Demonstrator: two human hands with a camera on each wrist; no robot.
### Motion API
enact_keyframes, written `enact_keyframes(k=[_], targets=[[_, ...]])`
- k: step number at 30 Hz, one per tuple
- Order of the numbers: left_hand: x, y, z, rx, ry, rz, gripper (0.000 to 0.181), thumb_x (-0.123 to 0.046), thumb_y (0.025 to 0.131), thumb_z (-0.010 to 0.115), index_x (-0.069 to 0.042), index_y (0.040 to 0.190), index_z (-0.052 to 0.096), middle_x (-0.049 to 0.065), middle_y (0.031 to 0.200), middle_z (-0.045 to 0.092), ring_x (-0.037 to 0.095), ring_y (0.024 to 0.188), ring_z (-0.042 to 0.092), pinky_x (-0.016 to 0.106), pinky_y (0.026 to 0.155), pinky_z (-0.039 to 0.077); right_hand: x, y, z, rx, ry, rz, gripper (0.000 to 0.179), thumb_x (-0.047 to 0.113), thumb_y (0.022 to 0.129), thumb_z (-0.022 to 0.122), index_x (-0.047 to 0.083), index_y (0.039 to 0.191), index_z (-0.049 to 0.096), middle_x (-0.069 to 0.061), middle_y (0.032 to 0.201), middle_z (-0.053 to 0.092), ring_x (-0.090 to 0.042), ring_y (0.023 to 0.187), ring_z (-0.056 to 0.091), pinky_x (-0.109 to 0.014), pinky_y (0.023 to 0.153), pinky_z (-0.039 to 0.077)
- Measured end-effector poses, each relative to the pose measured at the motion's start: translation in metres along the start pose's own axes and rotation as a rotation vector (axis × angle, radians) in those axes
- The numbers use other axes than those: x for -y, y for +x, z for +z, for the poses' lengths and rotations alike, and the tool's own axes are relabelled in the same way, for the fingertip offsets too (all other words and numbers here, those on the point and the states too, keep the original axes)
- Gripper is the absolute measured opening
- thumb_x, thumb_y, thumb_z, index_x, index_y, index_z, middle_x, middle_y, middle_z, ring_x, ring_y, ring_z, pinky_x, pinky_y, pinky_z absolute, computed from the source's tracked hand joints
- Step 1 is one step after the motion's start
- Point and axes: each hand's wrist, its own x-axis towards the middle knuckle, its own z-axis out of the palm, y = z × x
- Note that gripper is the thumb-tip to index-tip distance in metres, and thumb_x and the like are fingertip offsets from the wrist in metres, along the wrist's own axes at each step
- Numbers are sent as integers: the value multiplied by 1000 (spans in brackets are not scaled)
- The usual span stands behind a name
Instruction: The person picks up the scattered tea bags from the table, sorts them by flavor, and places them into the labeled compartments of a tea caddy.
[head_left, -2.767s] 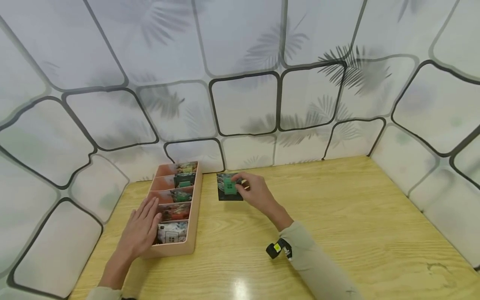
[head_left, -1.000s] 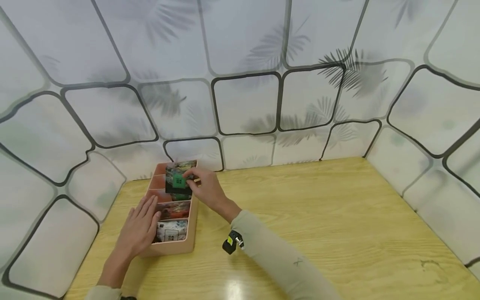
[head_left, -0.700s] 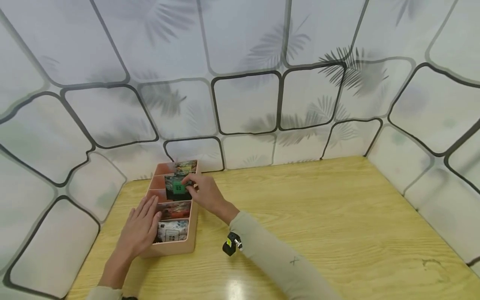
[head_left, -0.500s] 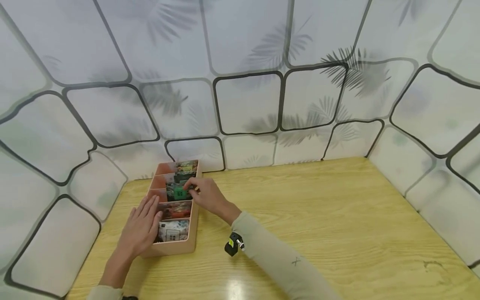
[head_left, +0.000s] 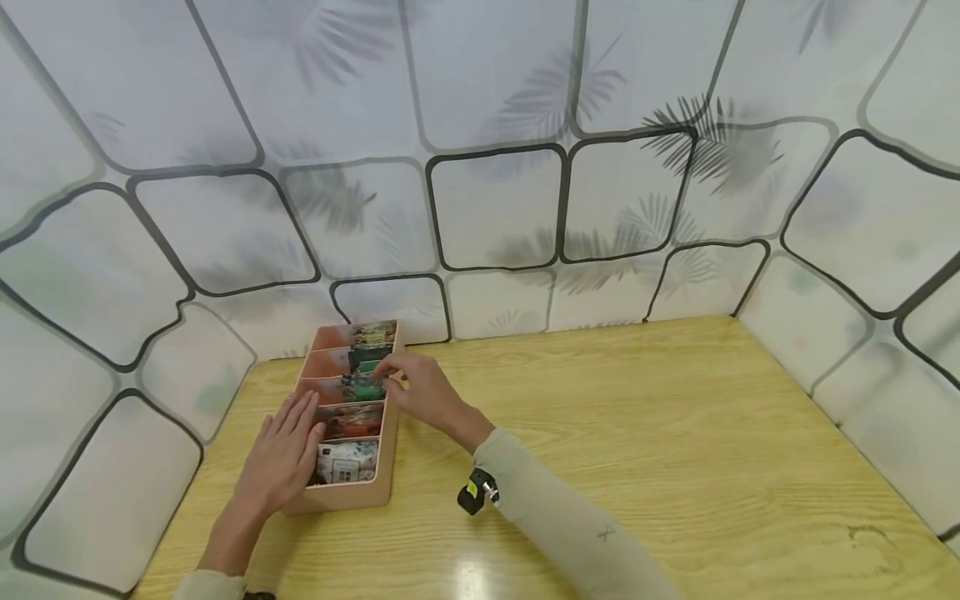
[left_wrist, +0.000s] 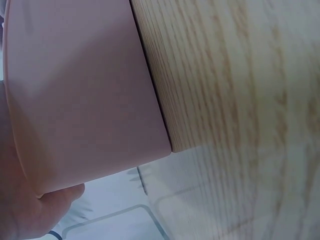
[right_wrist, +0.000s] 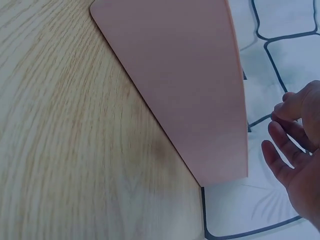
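A pink divided box stands on the table at the left, with a row of compartments holding small printed packets. My left hand rests along its left rim with fingers straight; in the left wrist view that hand lies against the box's upper edge. At the right rim is my right hand, fingers loosely bent beside a dark green packet in the middle compartment. In the right wrist view the right hand shows nothing between its fingers. Whether a fingertip touches the packet, I cannot tell.
Other compartments hold a white packet, a red packet, another green packet and a yellowish packet. The wooden table extends to the right. A patterned backdrop rises behind it.
My right hand carried the green packet left from over the table, lowered it into the middle compartment and let go, drawing back slightly right. My left hand stayed on the box.
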Motion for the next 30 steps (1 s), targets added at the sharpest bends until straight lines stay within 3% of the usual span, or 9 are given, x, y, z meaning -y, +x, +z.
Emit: enact_keyframes(k=[18,25,30], targets=[[29,10,0,-78,-195,82,51,-20,113,35,16,149,40,37,154,36,55,147,23,81,106,20,-3,-33,-46,-7,-60,29,28,7,101,65,7,128,66,-5,126,67,-25,115,63,-37,95,54],[34,6,-1,-103,-219,92,47,-15,112,38,17,146,44,39,152,36,57,144,26,83,103,21,-1,-47,-66,-13,-101,16,31,6,100,66,6,131,64,-5,129,65,-21,121,61,-38,101,51],[30,4,-7,-85,-201,72,47,-17,112,39,15,147,43,37,155,34,56,144,27,81,106,20,-3,-63,-82,-28,-131,39,36,8,101,66,7,137,62,-5,136,63,-21,128,58,-40,105,49]])
